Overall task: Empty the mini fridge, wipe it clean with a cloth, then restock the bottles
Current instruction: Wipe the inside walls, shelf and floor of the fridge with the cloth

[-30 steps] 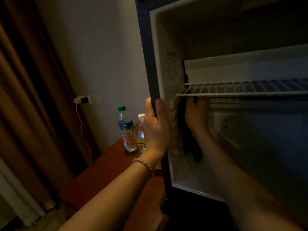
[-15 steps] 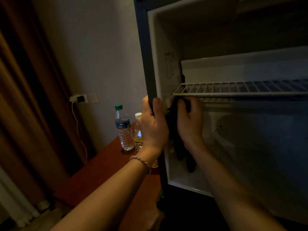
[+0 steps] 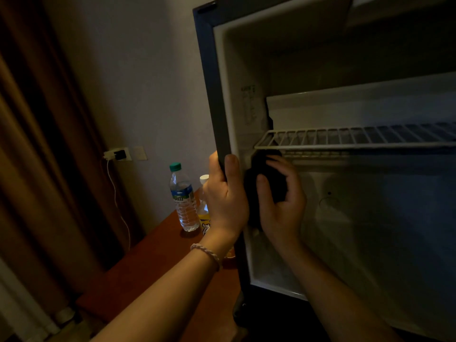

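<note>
The mini fridge (image 3: 212, 95) stands open with a white interior and a wire shelf (image 3: 357, 139) across the middle; no bottles show inside. My left hand (image 3: 225, 193) grips the fridge's dark left front edge, thumb on the inner side. My right hand (image 3: 281, 201) holds a bunched dark cloth (image 3: 269, 174) against the left inner wall just under the shelf's front corner. Outside the fridge, a clear water bottle (image 3: 183, 198) with a green cap stands on the reddish table. A second bottle (image 3: 203, 211) with a white cap and yellow label stands behind my left hand.
The reddish-brown table (image 3: 153, 262) runs along the wall left of the fridge. A wall socket (image 3: 118, 154) holds a charger whose white cable hangs down. Brown curtains (image 3: 37, 144) fill the left side. The room is dim.
My right hand has drawn the cloth forward and up along the left inner wall, bunching it beneath the shelf corner; its hanging tail is no longer visible. My left hand keeps its grip on the fridge edge.
</note>
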Demonstrator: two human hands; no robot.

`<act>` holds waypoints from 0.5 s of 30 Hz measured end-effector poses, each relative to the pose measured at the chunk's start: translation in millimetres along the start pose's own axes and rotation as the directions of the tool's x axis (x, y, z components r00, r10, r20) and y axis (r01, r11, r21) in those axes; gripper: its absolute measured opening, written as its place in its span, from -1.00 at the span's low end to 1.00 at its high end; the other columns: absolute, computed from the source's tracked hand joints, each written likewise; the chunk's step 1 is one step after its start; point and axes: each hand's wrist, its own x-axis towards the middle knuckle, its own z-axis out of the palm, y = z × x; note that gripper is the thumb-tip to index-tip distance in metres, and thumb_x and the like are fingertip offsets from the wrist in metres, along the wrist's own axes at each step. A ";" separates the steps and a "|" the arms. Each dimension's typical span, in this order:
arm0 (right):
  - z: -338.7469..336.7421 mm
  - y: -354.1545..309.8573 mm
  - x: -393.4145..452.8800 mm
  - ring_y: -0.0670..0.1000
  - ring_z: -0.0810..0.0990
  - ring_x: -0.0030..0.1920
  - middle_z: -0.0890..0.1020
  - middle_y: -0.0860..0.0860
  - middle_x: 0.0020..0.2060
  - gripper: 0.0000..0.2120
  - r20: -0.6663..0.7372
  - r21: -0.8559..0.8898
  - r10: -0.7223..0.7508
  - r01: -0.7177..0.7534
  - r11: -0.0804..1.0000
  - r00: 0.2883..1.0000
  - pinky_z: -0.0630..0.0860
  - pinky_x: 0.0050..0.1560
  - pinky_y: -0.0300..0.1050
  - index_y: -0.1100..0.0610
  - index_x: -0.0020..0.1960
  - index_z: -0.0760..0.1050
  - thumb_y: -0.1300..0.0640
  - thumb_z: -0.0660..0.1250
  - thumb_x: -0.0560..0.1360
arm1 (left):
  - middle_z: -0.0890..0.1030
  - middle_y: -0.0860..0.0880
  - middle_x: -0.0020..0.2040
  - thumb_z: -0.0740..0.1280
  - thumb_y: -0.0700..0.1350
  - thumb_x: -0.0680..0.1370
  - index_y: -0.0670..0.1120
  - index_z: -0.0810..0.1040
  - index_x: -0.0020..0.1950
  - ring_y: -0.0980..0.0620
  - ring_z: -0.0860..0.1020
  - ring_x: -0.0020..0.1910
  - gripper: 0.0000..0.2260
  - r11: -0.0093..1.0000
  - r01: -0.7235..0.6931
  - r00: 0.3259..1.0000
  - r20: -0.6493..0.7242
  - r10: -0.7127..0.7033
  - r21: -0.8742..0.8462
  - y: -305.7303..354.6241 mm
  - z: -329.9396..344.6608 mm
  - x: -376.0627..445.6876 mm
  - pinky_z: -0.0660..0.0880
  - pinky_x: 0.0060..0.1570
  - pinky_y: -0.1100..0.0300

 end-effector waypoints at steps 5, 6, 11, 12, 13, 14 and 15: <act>-1.6 6.5 2.0 0.11 0.55 0.24 0.57 0.11 0.20 -0.75 0.074 -0.060 -0.154 0.158 0.986 0.985 0.48 0.25 -0.01 0.13 0.21 0.48 0.05 0.30 0.57 | 0.55 0.23 -0.26 0.04 0.24 0.60 -0.02 0.40 0.10 0.18 0.52 -0.35 -0.64 1.000 -0.006 1.000 0.008 0.006 0.008 -4.4 -0.3 -0.7 0.40 -0.35 0.39; -1.4 7.8 3.2 0.10 0.55 0.24 0.56 0.09 0.20 -0.75 0.075 -0.064 -0.164 0.169 0.983 0.984 0.48 0.24 0.00 0.11 0.21 0.48 0.03 0.29 0.58 | 0.55 0.23 -0.26 0.04 0.21 0.61 -0.03 0.40 0.11 0.19 0.52 -0.35 -0.65 1.000 -0.003 1.000 0.006 0.003 0.009 -4.7 -0.2 -0.8 0.40 -0.35 0.39; -2.0 20.0 12.0 0.08 0.57 0.23 0.58 0.12 0.18 -0.77 0.086 -0.047 -0.168 0.172 0.984 0.982 0.52 0.22 0.11 0.16 0.19 0.52 0.13 0.30 0.56 | 0.54 0.19 -0.27 0.06 0.05 0.70 -0.06 0.41 0.13 0.18 0.50 -0.37 -0.77 0.999 0.022 1.000 -0.005 -0.022 0.036 -5.5 -0.4 -0.2 0.39 -0.36 0.37; -2.2 22.2 13.8 0.08 0.57 0.22 0.59 0.14 0.17 -0.78 0.088 -0.040 -0.151 0.155 0.987 0.985 0.52 0.22 0.10 0.16 0.18 0.53 0.14 0.29 0.56 | 0.53 0.17 -0.27 0.07 0.03 0.69 -0.05 0.41 0.13 0.17 0.51 -0.35 -0.79 0.999 0.028 1.000 -0.004 -0.028 0.034 -5.4 -0.3 0.0 0.40 -0.35 0.36; -2.3 23.6 15.6 0.06 0.57 0.22 0.59 0.14 0.16 -0.78 0.086 -0.034 -0.134 0.137 0.990 0.987 0.52 0.23 0.06 0.17 0.18 0.53 0.14 0.29 0.56 | 0.54 0.14 -0.26 0.07 0.04 0.70 -0.05 0.42 0.13 0.16 0.52 -0.33 -0.79 0.999 0.031 1.000 -0.002 -0.031 0.029 -4.9 0.0 -0.1 0.42 -0.34 0.35; -2.0 25.0 17.1 0.03 0.57 0.21 0.59 0.13 0.15 -0.78 0.077 -0.027 -0.118 0.120 0.992 0.990 0.51 0.23 0.00 0.18 0.17 0.53 0.14 0.28 0.56 | 0.54 0.12 -0.24 0.07 0.06 0.70 -0.05 0.42 0.13 0.15 0.53 -0.31 -0.77 0.999 0.027 1.000 -0.002 -0.027 0.026 -4.8 0.2 -0.2 0.43 -0.33 0.36; -1.6 26.7 18.4 -0.01 0.57 0.20 0.59 0.11 0.14 -0.78 0.066 -0.020 -0.105 0.107 0.994 0.992 0.50 0.23 -0.06 0.18 0.17 0.52 0.14 0.28 0.56 | 0.54 0.11 -0.23 0.06 0.11 0.70 -0.05 0.42 0.13 0.15 0.53 -0.31 -0.73 0.999 0.020 1.000 -0.005 -0.020 0.026 -3.9 0.3 -0.2 0.42 -0.33 0.37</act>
